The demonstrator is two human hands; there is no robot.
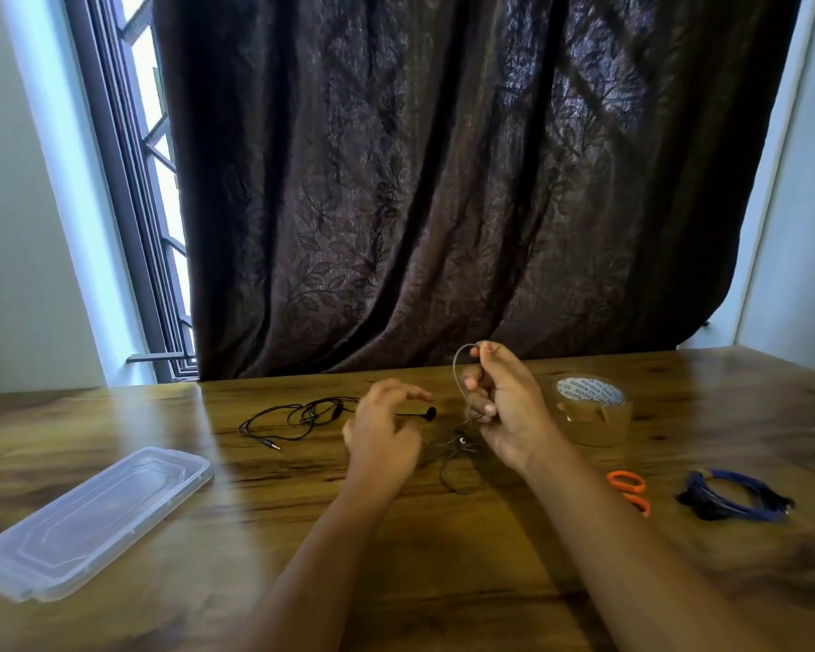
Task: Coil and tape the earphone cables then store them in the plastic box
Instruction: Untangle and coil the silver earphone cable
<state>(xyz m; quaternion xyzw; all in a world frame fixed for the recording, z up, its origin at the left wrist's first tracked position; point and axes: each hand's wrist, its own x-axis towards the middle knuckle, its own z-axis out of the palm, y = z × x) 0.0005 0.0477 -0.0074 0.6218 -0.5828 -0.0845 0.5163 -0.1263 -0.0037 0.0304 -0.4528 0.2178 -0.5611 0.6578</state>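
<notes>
One earphone cable (pixel 454 369), looped, pinched in right fingers (pixel 483 397) — left fingers (pixel 410 393) spread, holding nothing

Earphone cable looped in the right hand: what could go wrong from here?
1. The earphone cable is held in a loop by the right hand alone. Its tail trails on the table close to the second earphone, so the two could tangle.
2. The left hand seems to hold nothing. The tape roll sits behind the right hand and the scissors beside that forearm, so reaching for them may let the loop spring open.
</notes>
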